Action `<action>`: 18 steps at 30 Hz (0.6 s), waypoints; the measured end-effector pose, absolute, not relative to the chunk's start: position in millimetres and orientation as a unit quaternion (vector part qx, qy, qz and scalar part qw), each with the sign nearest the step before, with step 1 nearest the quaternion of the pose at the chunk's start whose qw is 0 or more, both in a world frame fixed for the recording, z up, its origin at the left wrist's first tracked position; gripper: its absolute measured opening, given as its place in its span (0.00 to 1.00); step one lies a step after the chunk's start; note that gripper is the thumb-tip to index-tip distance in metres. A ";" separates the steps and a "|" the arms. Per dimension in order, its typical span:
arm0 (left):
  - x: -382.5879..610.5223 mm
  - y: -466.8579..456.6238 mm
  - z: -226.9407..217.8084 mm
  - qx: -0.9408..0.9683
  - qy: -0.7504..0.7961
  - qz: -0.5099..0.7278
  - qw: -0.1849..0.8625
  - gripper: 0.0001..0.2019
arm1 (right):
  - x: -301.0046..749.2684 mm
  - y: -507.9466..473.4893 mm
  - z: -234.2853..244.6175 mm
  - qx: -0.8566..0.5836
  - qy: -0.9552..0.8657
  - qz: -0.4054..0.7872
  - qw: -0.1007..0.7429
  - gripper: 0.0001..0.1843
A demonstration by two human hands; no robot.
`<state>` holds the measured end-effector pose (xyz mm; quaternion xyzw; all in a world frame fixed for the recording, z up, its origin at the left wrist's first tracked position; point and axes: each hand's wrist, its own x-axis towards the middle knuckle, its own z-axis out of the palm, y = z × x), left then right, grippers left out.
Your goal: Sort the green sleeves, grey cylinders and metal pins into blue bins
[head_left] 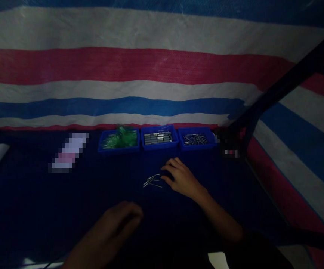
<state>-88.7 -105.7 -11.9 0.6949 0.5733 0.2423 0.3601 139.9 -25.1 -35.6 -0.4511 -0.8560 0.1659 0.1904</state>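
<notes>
metal pins (152, 181), touching right hand (180, 177)

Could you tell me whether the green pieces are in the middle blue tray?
No, the green pieces lie in the leftmost blue tray of the three.

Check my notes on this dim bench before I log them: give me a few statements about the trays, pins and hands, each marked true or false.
1. Three blue trays stand in a row by the striped tarp. True.
2. The left tray holds green pieces. True.
3. The right hand is inside the right tray. False: it rests on the dark table beside the loose metal pins.
4. The left hand holds the middle tray. False: it is near the front edge, apart from every tray.
</notes>
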 end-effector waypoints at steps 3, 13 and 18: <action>-77.0 -80.0 -19.4 0.717 0.555 0.213 0.363 0.07 | 131.5 -27.6 -40.6 -0.445 -0.869 0.143 0.161 0.03; -44.1 -21.0 -40.4 0.799 0.459 0.292 0.256 0.06 | 129.9 -23.0 -42.7 -0.460 -0.831 0.178 0.257 0.06; -51.2 -27.9 -38.6 0.770 0.487 0.303 0.281 0.06 | 124.9 -26.6 -42.2 -0.423 -0.816 0.253 0.300 0.05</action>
